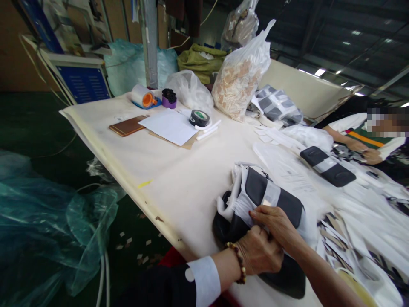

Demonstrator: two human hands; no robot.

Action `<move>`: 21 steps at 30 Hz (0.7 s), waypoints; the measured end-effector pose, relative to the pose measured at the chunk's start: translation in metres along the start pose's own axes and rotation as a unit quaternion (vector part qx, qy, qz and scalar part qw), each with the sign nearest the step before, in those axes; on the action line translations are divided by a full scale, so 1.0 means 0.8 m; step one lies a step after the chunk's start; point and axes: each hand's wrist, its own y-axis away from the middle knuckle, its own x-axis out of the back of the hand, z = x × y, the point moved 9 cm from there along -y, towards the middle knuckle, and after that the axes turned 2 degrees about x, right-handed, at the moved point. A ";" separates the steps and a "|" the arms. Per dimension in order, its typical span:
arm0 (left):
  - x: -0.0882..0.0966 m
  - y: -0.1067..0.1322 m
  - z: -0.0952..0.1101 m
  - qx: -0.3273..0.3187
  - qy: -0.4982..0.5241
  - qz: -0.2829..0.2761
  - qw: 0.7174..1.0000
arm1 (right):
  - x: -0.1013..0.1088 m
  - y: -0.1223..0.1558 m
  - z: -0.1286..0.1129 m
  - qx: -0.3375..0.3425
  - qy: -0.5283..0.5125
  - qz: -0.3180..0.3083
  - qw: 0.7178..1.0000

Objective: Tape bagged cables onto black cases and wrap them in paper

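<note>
My left hand (258,251), with a bead bracelet and a white cuff on the wrist, is closed on the near edge of a black, grey and white padded piece (265,198) lying on the table. My right hand (275,221) lies over the same piece, fingers pinching its white edge. A second black and grey piece (327,166) lies farther right. Under my left wrist sits a dark rounded part (287,277), touching the piece I hold.
The white table (179,179) carries a phone (127,125), paper sheets (171,125), a black tape roll (199,117), a tape dispenser (143,98) and a bag of small pieces (239,76). Another person (367,140) sits at the right. Plastic wrap (54,226) lies on the floor at left.
</note>
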 end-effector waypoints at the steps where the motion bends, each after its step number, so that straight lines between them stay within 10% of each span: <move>1: 0.000 0.000 0.001 -0.005 0.000 0.001 1.000 | 0.000 0.000 0.000 -0.001 -0.003 -0.001 1.000; 21: -0.005 0.002 0.000 -0.029 -0.027 0.009 0.999 | 0.016 0.003 -0.018 0.103 0.073 -0.050 0.991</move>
